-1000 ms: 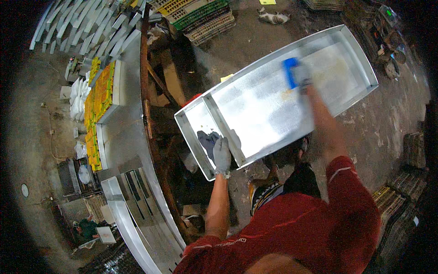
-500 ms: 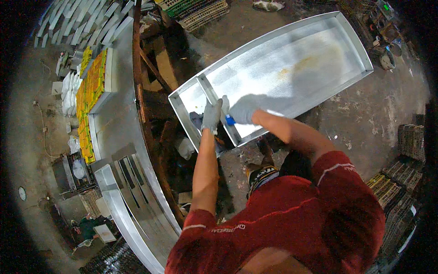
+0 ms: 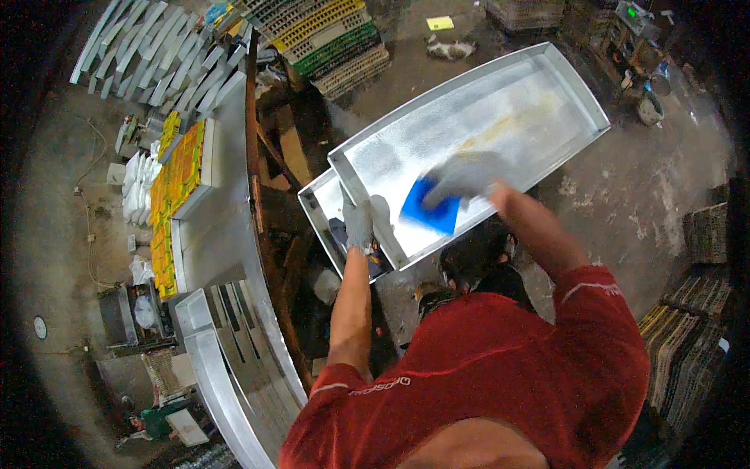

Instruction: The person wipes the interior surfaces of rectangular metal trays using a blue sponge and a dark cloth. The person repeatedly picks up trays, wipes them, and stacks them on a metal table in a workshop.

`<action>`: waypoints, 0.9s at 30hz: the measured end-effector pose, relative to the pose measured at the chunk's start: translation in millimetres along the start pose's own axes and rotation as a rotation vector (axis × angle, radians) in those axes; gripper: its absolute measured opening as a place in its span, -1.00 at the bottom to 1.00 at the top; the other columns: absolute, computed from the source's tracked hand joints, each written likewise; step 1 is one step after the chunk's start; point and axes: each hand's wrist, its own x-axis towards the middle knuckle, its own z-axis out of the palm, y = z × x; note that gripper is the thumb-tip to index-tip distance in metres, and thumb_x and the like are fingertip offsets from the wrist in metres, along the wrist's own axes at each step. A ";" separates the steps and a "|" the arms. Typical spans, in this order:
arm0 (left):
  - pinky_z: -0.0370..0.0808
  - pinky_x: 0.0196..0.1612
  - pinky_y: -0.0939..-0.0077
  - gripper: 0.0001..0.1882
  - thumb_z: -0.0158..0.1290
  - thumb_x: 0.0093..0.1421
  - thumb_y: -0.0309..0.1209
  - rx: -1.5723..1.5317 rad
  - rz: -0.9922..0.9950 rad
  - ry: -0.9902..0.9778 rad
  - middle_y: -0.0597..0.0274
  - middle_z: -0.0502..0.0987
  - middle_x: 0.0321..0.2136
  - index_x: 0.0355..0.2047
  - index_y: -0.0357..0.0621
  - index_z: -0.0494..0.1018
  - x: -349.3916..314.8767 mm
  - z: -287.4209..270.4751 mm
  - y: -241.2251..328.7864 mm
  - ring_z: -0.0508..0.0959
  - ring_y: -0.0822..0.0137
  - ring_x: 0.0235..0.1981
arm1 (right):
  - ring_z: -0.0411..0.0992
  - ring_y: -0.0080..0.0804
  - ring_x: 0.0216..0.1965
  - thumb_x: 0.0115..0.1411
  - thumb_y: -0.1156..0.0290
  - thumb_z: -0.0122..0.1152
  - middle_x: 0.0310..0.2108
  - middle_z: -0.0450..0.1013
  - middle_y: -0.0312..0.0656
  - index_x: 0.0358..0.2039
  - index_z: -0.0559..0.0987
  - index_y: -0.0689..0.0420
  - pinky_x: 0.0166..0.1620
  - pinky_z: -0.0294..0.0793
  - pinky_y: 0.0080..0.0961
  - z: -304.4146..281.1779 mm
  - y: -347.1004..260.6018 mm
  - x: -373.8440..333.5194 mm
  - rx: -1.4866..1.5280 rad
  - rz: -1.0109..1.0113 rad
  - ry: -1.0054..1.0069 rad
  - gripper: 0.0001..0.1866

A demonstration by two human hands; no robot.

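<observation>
A long, shallow metal tray (image 3: 539, 102) lies ahead of me, slanting up to the right, with a yellowish stain on its floor. At its near left end, past a raised cross wall, shows a smaller metal section (image 3: 312, 205); whether it is a separate tray beneath I cannot tell. My gloved left hand (image 3: 358, 224) grips that cross wall, its fingertips partly hidden. Over the tray floor, my gloved right hand (image 3: 471, 175), blurred by motion, is closed on a flat blue sheet-like piece (image 3: 431, 209). Beside the left hand, a dark cloth-like item (image 3: 337, 234) lies in the smaller section.
To my left runs a metal table (image 3: 226, 172) carrying yellow-orange packs (image 3: 176, 203) and nested metal trays (image 3: 205, 336). Stacked crates (image 3: 320, 35) stand beyond it, with more crates (image 3: 680, 344) at right. A cat-like animal (image 3: 451, 50) lies on the floor. Another person (image 3: 156, 422) is far lower left.
My right hand has moved right along the tray, and the blue piece now shows its broad face. My left hand stays at the cross wall. The whole view has shifted slightly.
</observation>
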 end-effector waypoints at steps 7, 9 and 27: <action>0.27 0.39 0.22 -0.13 -0.03 0.09 -0.65 0.414 0.606 0.226 -0.13 0.24 0.39 0.46 -0.38 0.03 -50.3 13.4 125.0 0.23 0.05 0.44 | 0.53 -0.30 0.00 0.46 0.28 0.13 0.03 0.58 -0.22 0.19 0.53 0.11 0.16 0.51 -0.29 -175.6 107.5 -137.4 0.536 -0.439 1.332 -0.64; 0.27 0.40 0.20 -0.16 -0.02 0.08 -0.61 0.127 0.812 0.089 -0.09 0.29 0.35 0.44 -0.38 0.09 -42.5 17.7 129.5 0.29 0.05 0.40 | 0.54 -0.33 -0.02 0.45 0.26 0.16 0.00 0.58 -0.26 0.14 0.55 0.12 0.12 0.54 -0.30 -164.7 121.1 -173.6 1.006 -0.754 1.293 -0.66; 0.43 -0.04 0.36 -0.49 0.15 -0.01 -0.59 0.326 1.161 0.024 0.02 0.43 -0.24 0.02 -0.27 0.43 -18.0 145.6 287.2 0.47 0.07 -0.19 | 0.48 0.02 0.09 0.41 0.32 -0.06 0.09 0.51 0.11 0.24 0.46 0.18 0.15 0.49 -0.04 -36.3 -22.4 96.6 0.011 -0.600 1.013 -0.55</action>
